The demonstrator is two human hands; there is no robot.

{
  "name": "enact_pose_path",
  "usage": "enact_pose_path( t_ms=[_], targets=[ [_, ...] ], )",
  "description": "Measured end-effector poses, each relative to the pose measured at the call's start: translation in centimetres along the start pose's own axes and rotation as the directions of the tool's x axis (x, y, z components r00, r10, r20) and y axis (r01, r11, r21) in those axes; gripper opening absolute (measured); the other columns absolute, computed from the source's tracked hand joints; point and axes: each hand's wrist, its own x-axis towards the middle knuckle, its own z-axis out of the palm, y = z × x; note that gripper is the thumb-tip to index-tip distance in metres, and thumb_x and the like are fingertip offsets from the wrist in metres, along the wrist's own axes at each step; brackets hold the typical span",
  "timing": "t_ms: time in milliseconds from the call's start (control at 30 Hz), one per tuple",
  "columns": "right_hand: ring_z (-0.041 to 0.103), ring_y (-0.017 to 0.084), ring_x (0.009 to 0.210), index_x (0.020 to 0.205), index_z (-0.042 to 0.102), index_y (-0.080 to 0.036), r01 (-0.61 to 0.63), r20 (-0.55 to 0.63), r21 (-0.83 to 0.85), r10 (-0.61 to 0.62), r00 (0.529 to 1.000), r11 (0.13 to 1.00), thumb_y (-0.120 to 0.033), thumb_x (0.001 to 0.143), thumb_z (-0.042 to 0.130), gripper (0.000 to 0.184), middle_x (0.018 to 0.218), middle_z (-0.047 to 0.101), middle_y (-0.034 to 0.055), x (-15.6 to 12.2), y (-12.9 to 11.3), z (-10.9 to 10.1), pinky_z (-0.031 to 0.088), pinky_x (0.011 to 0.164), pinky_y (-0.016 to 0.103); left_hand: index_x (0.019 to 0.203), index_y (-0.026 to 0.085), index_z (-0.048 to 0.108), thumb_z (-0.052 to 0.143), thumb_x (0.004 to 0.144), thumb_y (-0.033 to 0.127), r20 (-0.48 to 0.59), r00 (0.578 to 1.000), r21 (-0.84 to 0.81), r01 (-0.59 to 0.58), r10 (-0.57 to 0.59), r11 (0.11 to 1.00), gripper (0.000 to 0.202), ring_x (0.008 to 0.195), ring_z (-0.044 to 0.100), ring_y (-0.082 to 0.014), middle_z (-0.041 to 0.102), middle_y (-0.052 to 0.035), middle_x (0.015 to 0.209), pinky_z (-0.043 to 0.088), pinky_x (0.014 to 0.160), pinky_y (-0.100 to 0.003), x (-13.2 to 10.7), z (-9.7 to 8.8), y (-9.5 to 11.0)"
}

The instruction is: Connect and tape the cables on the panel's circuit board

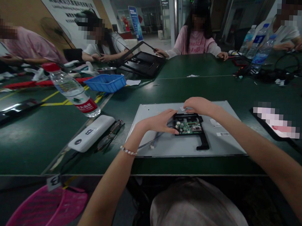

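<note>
A grey metal-backed panel (159, 149) lies flat on the green table before me. On it sits a black plastic bracket (203, 141) that carries a green circuit board (189, 128). My left hand (162, 122) grips the bracket's left side, thumb at the near corner and fingers at the far one. At the bracket's far edge, my right hand (199, 105) is curled with its fingertips pointing down; what they pinch, if anything, is hidden. A thin cable (151, 140) runs from under my left hand across the panel.
To the left are a white power bank (91, 133), glasses (111, 136), a water bottle (72, 93) and a blue bin (106, 83). A phone (274, 122) lies right. Several people sit around the table; one person's hand touches a black frame (143, 63). A pink basket (50, 205) stands below.
</note>
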Motion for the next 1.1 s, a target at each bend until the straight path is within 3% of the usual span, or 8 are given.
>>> enact_pose_path(
  t_ms=[133,233,400,533,700,867,967,1100],
  targets=[
    [0.063,0.024,0.092,0.089,0.071,-0.016,-0.013,0.016,-0.097,0.015,1.0,0.995,-0.017,0.09,0.047,0.023,0.095,0.07,0.0113,1.1,-0.9,0.0,0.043,0.075,0.031,0.144,0.017,0.025,0.062,0.07,0.069,-0.001,1.0,0.004,0.004,-0.004,1.0,0.097,0.134,0.034,-0.0338,0.033,-0.0169,0.146,0.028,0.111,-0.046,0.0,0.1,-0.1],
    [0.064,0.022,0.091,0.092,0.07,-0.016,-0.064,0.005,-0.119,0.065,0.998,0.991,-0.017,0.092,0.044,0.027,0.099,0.07,0.0112,1.0,-1.2,-0.2,0.043,0.072,0.03,0.144,0.015,0.024,0.062,0.071,0.068,0.007,1.0,0.011,0.004,-0.004,1.0,0.097,0.134,0.034,-0.0332,0.032,-0.0182,0.147,0.027,0.112,-0.045,0.0,0.1,-0.2],
    [0.063,0.023,0.096,0.097,0.069,-0.016,-0.162,-0.035,-0.154,0.159,0.987,0.975,-0.018,0.093,0.043,0.027,0.106,0.069,0.0113,-1.6,-0.3,-1.0,0.045,0.074,0.03,0.143,0.012,0.025,0.062,0.071,0.068,0.025,1.0,0.019,0.015,-0.016,1.0,0.098,0.133,0.036,-0.0323,0.033,-0.0192,0.146,0.028,0.112,-0.043,-0.1,0.1,-0.1],
    [0.064,0.026,0.096,0.098,0.07,-0.014,-0.277,-0.005,-0.155,0.28,0.96,0.948,-0.019,0.092,0.044,0.027,0.105,0.069,0.0141,-4.5,0.7,-0.3,0.047,0.077,0.034,0.144,0.012,0.023,0.06,0.072,0.069,0.03,0.999,0.031,0.021,-0.022,0.999,0.099,0.134,0.035,-0.032,0.033,-0.0194,0.146,0.028,0.111,-0.042,-0.1,0.2,-0.2],
    [0.064,0.025,0.099,0.106,0.069,-0.016,-0.319,0.017,-0.018,0.319,0.948,0.948,-0.023,0.092,0.043,0.03,0.111,0.068,0.012,-6.5,1.8,0.9,0.049,0.081,0.035,0.145,0.013,0.021,0.059,0.073,0.07,0.043,0.999,0.034,0.028,-0.029,0.999,0.1,0.136,0.032,-0.0328,0.029,-0.019,0.15,0.026,0.112,-0.041,-0.1,0.2,-0.3],
    [0.064,0.023,0.096,0.105,0.071,-0.018,-0.343,-0.047,0.221,0.361,0.931,0.913,-0.031,0.087,0.049,0.031,0.107,0.07,0.0075,-8.1,3.0,0.1,0.049,0.086,0.035,0.146,0.01,0.019,0.059,0.073,0.07,0.058,0.997,0.023,0.04,-0.042,0.999,0.103,0.136,0.031,-0.0342,0.027,-0.0208,0.15,0.026,0.112,-0.044,0.0,0.1,-0.4],
    [0.067,0.021,0.088,0.102,0.072,-0.02,-0.381,0.064,0.35,0.385,0.921,0.856,-0.034,0.081,0.057,0.03,0.098,0.073,0.0048,-9.2,3.3,-0.6,0.051,0.081,0.033,0.147,0.012,0.019,0.059,0.073,0.069,0.051,0.998,0.024,0.026,-0.027,0.999,0.101,0.137,0.031,-0.0344,0.027,-0.0199,0.151,0.026,0.112,-0.044,-0.1,0.2,-0.4],
    [0.067,0.02,0.083,0.104,0.071,-0.022,-0.407,0.257,0.44,0.322,0.911,0.8,-0.031,0.074,0.062,0.032,0.094,0.073,0.0033,-10.0,3.1,-1.0,0.052,0.074,0.031,0.146,0.01,0.019,0.059,0.074,0.068,0.056,0.998,0.027,0.031,-0.033,0.999,0.101,0.137,0.031,-0.033,0.027,-0.0203,0.151,0.025,0.113,-0.041,-0.1,0.1,-0.2]
  ],
)
